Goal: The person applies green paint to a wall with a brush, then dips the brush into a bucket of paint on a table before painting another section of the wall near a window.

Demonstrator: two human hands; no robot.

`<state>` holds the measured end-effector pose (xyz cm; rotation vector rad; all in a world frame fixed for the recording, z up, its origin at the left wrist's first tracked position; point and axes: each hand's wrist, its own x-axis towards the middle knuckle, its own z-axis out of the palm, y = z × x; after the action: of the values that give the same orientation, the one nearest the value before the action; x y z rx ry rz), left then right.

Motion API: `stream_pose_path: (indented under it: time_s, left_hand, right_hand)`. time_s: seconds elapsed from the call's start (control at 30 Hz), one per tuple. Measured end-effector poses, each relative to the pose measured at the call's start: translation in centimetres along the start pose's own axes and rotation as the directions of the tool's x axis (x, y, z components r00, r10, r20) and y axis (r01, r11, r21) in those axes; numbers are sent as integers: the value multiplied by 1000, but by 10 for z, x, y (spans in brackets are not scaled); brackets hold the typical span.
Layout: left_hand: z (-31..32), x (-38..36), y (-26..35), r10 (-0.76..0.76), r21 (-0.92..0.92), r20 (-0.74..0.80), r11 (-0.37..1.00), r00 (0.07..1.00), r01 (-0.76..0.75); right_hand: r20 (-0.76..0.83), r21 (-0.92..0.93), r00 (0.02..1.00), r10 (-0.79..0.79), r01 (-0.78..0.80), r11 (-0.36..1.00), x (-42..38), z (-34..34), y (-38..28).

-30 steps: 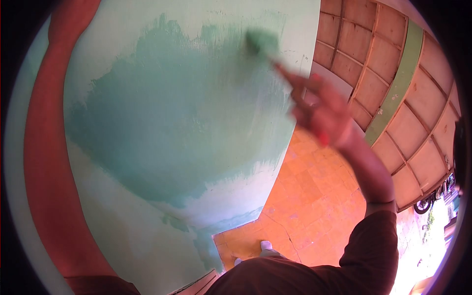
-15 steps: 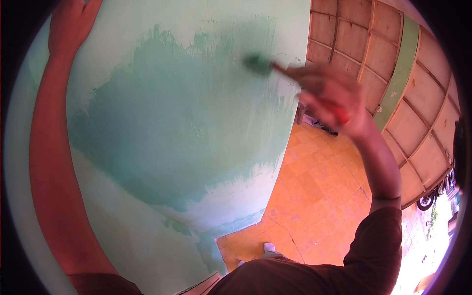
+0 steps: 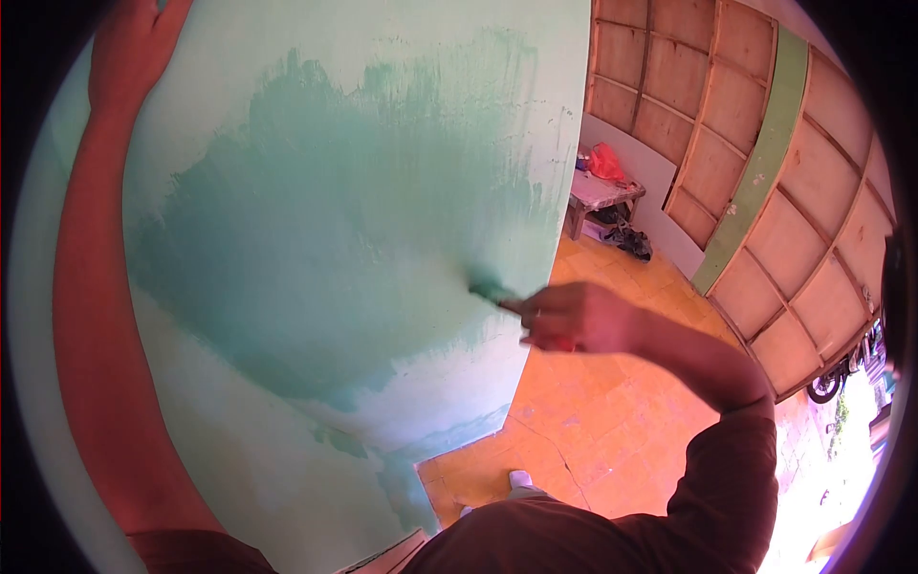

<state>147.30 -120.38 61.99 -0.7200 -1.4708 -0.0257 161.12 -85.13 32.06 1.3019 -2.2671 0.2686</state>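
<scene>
My right hand (image 3: 579,319) is closed around the handle of a paintbrush, with a bit of red showing below the fingers. The paintbrush (image 3: 491,291) has green bristles, slightly blurred, against the lower right of a wet-looking green patch on the pale wall (image 3: 459,383). Brush streaks mark the patch's upper edge. At the top left, my left hand (image 3: 134,57) is raised along the wall. The frame's edge cuts off most of its fingers, so its grip cannot be made out.
The wall's right edge borders an orange tiled floor (image 3: 612,411). Behind it stands a low table (image 3: 607,194) with a red plastic bag (image 3: 605,163), dark items beneath. Wooden panelling (image 3: 746,124) with a green post (image 3: 755,172) runs along the right. A motorcycle wheel (image 3: 824,386) shows outside.
My right hand has swept the brush downward along the wall, from near the patch's upper right to its lower right. The low table has come into view. My left arm has hardly moved.
</scene>
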Motion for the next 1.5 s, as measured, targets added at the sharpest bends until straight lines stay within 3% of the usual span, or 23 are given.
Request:
stream_pose_path:
  time_s: [0.07,0.2,0.23,0.3,0.33,0.4,0.47,0.53,0.57,0.63,0.67,0.7,0.73,0.77,0.83,0.9,0.93,1.0,1.1,1.17,1.3,1.43,1.5]
  left_hand:
    - [0,0,0,-7,-7,1,1000,1000,7]
    - [0,-1,-1,-10,9,13,1000,1000,9]
    - [0,-1,-1,-8,14,15,1000,1000,8]
    - [0,-1,-1,-5,6,12,1000,1000,4]
    - [0,-1,-1,-1,1,10,1000,1000,1]
    - [0,-1,-1,-1,2,9,1000,1000,1]
    - [0,0,-1,-3,5,8,1000,1000,3]
    - [1,-1,-1,-1,8,-6,1000,1000,1]
    - [1,-1,-2,-1,7,-2,1000,1000,1]
    - [1,-1,-2,9,19,-9,1000,1000,-9]
    - [1,0,-2,13,20,-9,1000,1000,-13]
    - [0,0,-1,7,25,-7,1000,1000,-7]
    - [0,0,0,0,30,-6,1000,1000,0]
    - [0,0,0,3,30,-6,1000,1000,-3]
    - [1,-1,0,2,51,-4,999,1000,-2]
    - [1,0,-1,6,59,4,998,1000,-6]
    - [0,0,-1,9,65,9,998,1000,-9]
    - [1,-1,-2,7,51,8,999,1000,-8]
    - [2,-1,-2,-1,40,9,999,1000,1]
    - [2,-1,-1,-10,38,12,999,1000,9]
    - [2,-1,0,-1,31,-11,1000,1000,1]
    - [-1,-1,2,-4,35,-14,999,1000,4]
    - [0,-1,1,1,22,-19,1000,1000,0]
  right_hand:
    - [-49,-116,992,113,-118,986,22,-45,6]
    - [-397,-557,910,-116,-138,819,55,-124,7]
    - [-395,-558,912,-116,-138,818,57,-128,13]
    - [-486,-714,827,-283,-190,673,61,-132,21]
    - [-486,-716,827,-283,-190,672,58,-124,22]
    - [-325,-625,924,-203,-49,779,45,-87,25]
    - [-192,-499,976,-106,-3,867,26,-42,4]
    - [-161,-256,987,10,-52,965,12,-2,-19]
    - [-160,-252,987,12,-53,966,9,3,-16]
    - [184,219,959,217,-255,942,2,8,-11]
    - [146,199,963,225,-251,947,3,3,1]
    - [-3,15,996,92,-92,996,8,-8,16]
    - [-23,167,986,167,-161,973,13,-30,27]
    - [-41,58,971,235,-232,971,22,-52,29]
    - [-153,-83,972,178,-192,978,37,-87,25]
    - [-209,-298,975,72,-133,945,48,-114,15]
    - [-208,-294,975,73,-134,946,50,-124,13]
    - [-412,-590,897,-162,-127,797,50,-138,14]
    - [-459,-637,863,-213,-152,756,35,-127,29]
    - [-353,-678,899,-259,-55,733,14,-90,44]
    - [-200,-139,979,42,-71,988,-36,-14,17]
    - [-128,-173,992,11,-33,984,-40,-3,5]
    - [-60,-100,992,114,-119,988,-31,-35,10]
